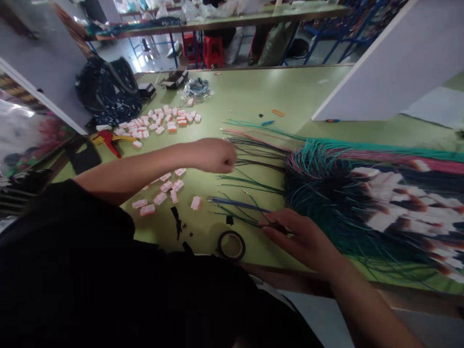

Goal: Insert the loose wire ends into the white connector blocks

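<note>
My left hand (217, 155) is closed over the ends of the dark wires (261, 145); what its fingers hold, if anything, is hidden. My right hand (299, 237) pinches thin green wires (242, 216) near the table's front edge. Blue wires (239, 203) lie just beyond its fingertips. To the right spreads a large bundle of teal, pink and dark wires (319, 154), with many white and orange connectors (387, 188) on it. Loose connectors (172, 128) are scattered left of and behind my left hand, and more (165, 188) lie in front of that forearm.
A black tape roll (232, 245) lies at the front edge of the green table (253, 92). Red and yellow pliers (108, 140) and a dark patterned bag (108, 92) are at the left. A white partition (391, 67) stands at the right; red stools (213, 50) are beyond.
</note>
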{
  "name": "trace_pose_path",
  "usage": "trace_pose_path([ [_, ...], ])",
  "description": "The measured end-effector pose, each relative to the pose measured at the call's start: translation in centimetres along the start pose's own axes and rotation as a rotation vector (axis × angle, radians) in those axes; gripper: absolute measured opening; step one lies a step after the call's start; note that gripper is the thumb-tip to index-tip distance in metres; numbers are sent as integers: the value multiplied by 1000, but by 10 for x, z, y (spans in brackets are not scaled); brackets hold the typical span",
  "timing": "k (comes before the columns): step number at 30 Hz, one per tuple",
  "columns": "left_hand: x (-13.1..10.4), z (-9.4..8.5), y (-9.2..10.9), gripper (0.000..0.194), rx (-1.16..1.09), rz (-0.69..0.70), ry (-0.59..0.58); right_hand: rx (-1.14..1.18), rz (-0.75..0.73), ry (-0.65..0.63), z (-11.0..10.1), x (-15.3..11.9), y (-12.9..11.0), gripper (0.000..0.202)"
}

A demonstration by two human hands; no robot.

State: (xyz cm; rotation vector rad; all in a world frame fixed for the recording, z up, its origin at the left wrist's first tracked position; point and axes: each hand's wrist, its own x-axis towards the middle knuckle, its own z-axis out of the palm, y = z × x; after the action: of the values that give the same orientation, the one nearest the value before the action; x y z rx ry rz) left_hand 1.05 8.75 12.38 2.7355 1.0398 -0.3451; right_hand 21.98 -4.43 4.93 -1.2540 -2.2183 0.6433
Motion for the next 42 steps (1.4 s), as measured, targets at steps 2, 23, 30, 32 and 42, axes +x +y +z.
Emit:
trace_pose_path([
  [2, -25, 19, -3, 24, -11, -55, -124, 34, 20, 0, 1, 11, -4, 20],
  [23, -21, 84, 26, 43, -1323, -74, 160, 8, 93, 290, 16, 41, -11, 18],
  [30, -22, 87, 26, 42, -1302, -80, 173, -194, 9, 226, 21, 43, -12, 25],
  [32, -23, 86, 28, 42, -1225, -96, 196, -230, -11, 231, 24, 43, -11, 25],
  [42, -23, 92, 24, 17, -751, 115, 476, -278, 21, 228, 29, 41, -11, 24],
])
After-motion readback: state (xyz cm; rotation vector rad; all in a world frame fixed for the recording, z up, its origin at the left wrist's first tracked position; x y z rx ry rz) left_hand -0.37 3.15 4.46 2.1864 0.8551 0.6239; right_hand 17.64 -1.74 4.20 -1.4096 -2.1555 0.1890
